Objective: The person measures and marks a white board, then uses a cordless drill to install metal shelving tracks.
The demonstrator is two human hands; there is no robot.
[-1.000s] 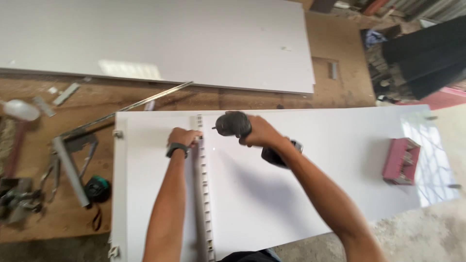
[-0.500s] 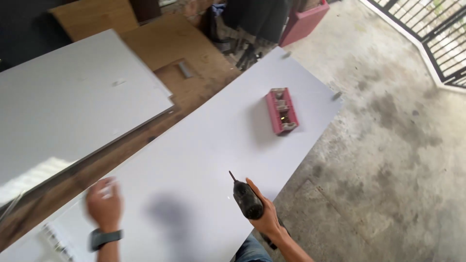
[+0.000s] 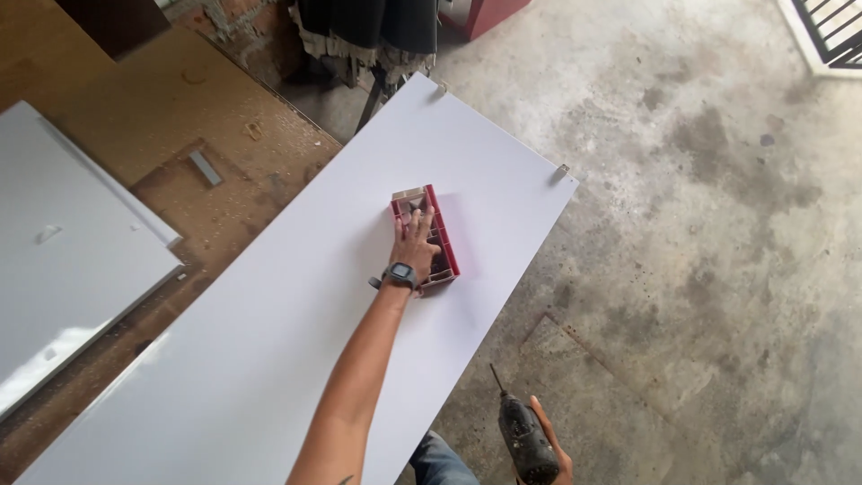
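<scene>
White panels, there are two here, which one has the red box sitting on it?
The long white panel running diagonally through the middle; the red compartment box sits on it under the left hand. The other white panel at the left edge carries no box.

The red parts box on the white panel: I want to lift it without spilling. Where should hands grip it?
Grip the red box by its two long outer walls, coming from above. It lies flat, open side up, with dividers inside, and the left hand already rests across its top on the white panel.
</scene>
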